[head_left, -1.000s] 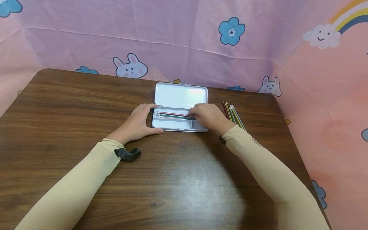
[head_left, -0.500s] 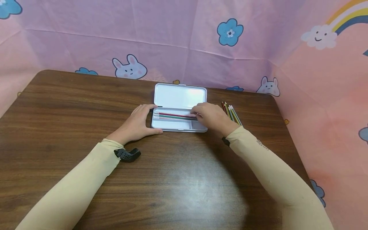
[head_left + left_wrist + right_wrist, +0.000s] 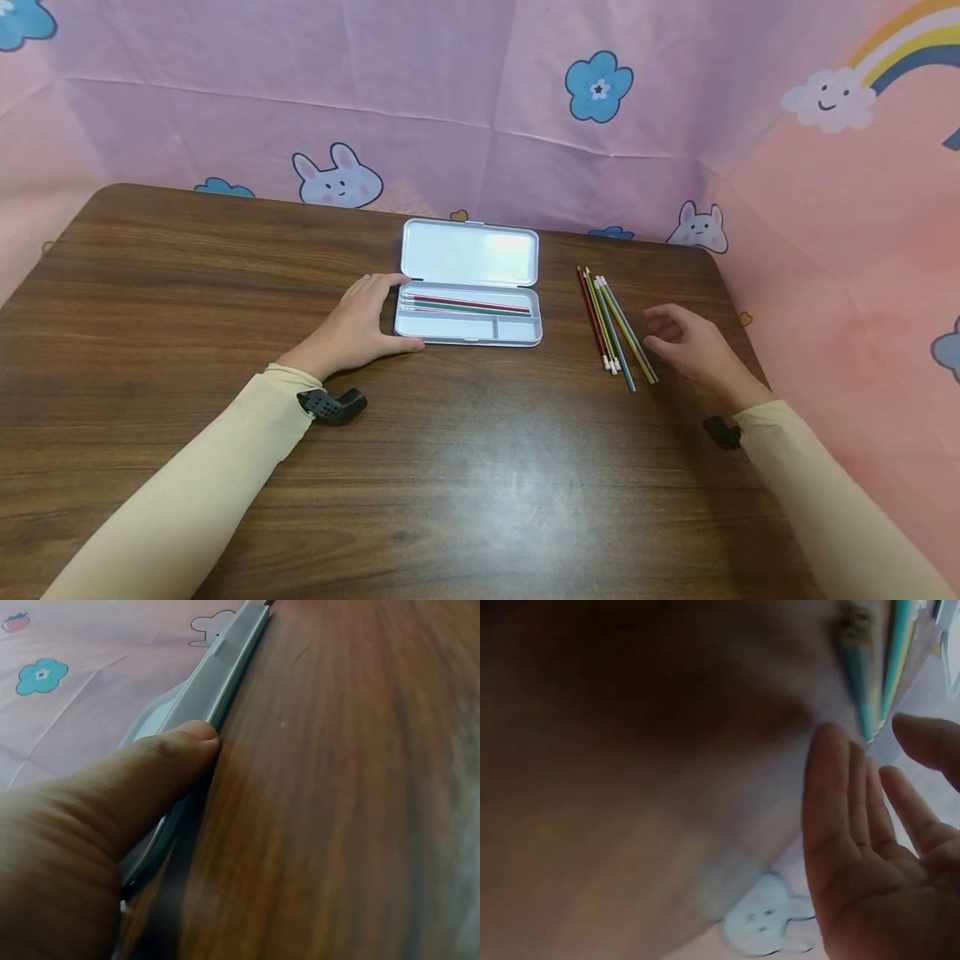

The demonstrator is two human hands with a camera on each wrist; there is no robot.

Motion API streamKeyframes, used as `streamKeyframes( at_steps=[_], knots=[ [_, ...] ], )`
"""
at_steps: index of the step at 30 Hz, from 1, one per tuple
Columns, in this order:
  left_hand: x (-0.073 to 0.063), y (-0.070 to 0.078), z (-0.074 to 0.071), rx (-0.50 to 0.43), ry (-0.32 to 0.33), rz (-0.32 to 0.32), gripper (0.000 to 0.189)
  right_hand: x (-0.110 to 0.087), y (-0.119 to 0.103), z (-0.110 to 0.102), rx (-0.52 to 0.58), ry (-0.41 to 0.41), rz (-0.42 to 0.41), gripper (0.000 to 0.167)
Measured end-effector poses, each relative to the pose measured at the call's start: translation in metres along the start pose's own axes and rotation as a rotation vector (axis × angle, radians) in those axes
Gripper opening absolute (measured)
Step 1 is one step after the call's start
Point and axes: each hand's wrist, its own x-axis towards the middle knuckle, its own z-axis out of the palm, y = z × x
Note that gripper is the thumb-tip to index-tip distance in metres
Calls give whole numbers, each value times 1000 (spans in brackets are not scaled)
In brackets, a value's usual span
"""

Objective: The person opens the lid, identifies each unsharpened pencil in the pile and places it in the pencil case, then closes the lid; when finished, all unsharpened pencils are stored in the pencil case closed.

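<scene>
A white pencil case lies with its lid raised at the back. My left hand spans its left end, thumb at the front edge and fingers at the back corner; the left wrist view shows the thumb against the case's side. Pencils in red and green lie lengthwise in its long rear compartment. To the right of the case, several loose pencils are fanned on the table. My right hand is just right of them, holding nothing, its fingers relaxed and thumb apart.
The case's front has two smaller compartments, split by a divider. The brown wooden table ends at a printed cloth behind and on the right. Black straps sit at both wrists.
My right hand has left the pencils inside the case and moved right, past the loose pencils, which now show whole. The left hand stays at the case.
</scene>
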Motion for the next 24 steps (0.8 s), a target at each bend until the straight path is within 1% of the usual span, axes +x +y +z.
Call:
streamKeyframes(
  at_steps=[2, 3, 6, 7, 15, 21, 24],
  knots=[
    [0, 0, -1, 2, 0, -1, 104, -7, 9, -2, 58, -25, 47, 41],
    [0, 0, -1, 4, -1, -2, 104, -10, 11, -2, 88, -35, 56, 41],
    [-1, -1, -1, 5, -4, -10, 104, -12, 13, 0, 155, -56, 54, 41],
    [-1, -1, -1, 4, -4, -12, 104, -12, 13, 1, 160, -58, 50, 41],
    [0, 0, -1, 5, 1, -8, 104, -6, 8, 8, 79, -53, 36, 37],
    [1, 0, 0, 6, -2, -11, 104, -4, 8, 10, 68, -54, 75, 34],
    [2, -1, 0, 8, 0, -11, 104, -4, 6, 10, 59, -50, 77, 34]
  ],
)
